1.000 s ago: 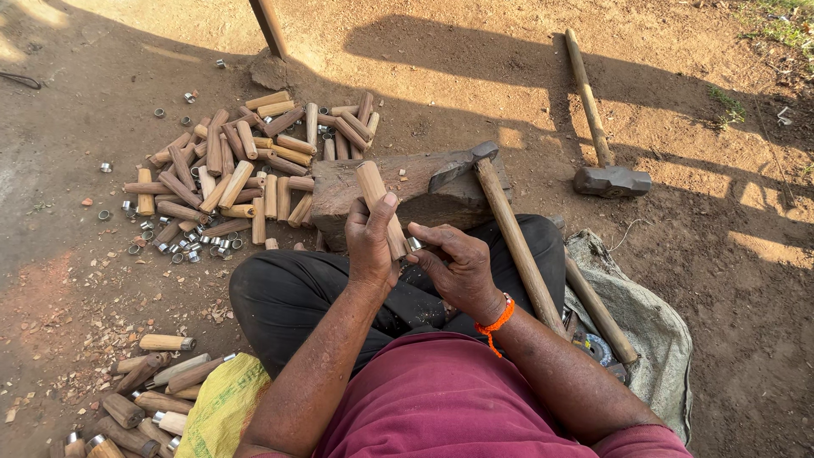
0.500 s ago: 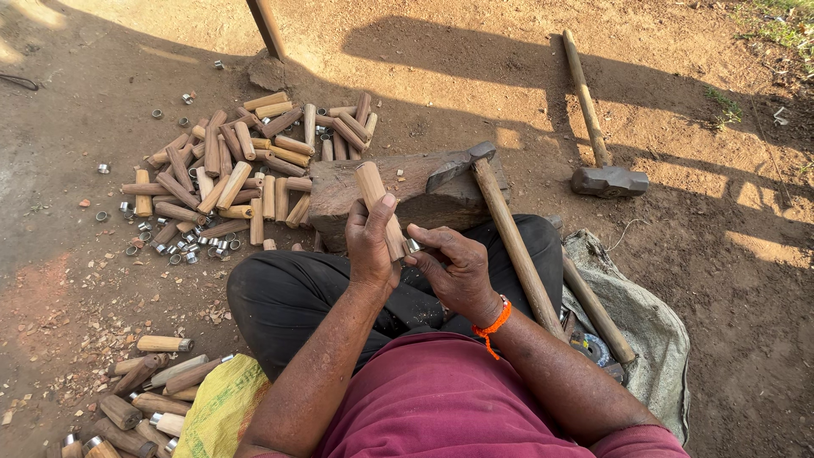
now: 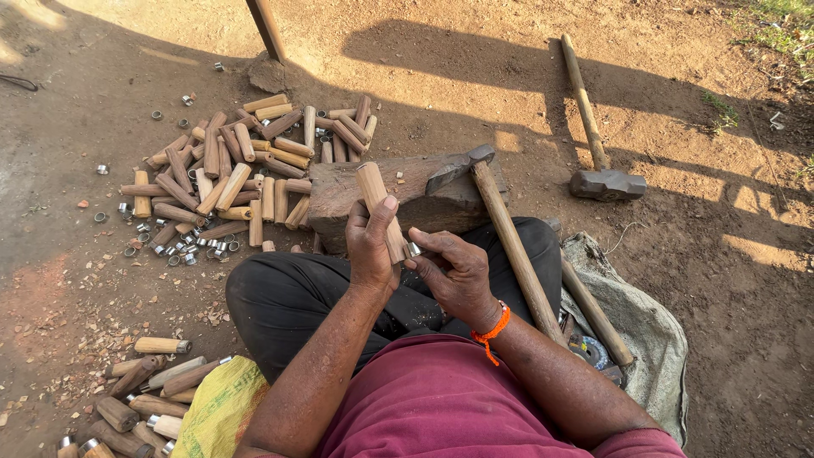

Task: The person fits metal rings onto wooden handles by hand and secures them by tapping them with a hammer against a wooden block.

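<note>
A person sits cross-legged on bare brown dirt ground [image 3: 475,76], seen from above, filling the lower centre of the frame. At lower right a grey woven sack [image 3: 657,339] lies flat on the dirt. Just beyond the knees, mid-frame, sits a rough dark wooden block [image 3: 339,199], and a long-handled hammer [image 3: 509,229] leans across its right end, head resting on the block. A heavier sledgehammer [image 3: 593,161] lies well apart at upper right. Left of the block is a loose heap of short pale wooden handles [image 3: 237,170], with small metal rings [image 3: 182,250] scattered beside it. At lower left, beside a yellow bag [image 3: 216,407], lie handles already fitted with rings [image 3: 157,346].

The left hand [image 3: 371,246] is clamped around one light wooden handle [image 3: 381,208], held tilted above the lap. The right hand [image 3: 454,271] has its fingers pinched together on a small metal ring [image 3: 415,249] at the handle's lower end.

The step in hand looks like seating a ring; the next move likely calls for squaring it on the end. The block's top is mostly free, and the hammer is within close reach.
</note>
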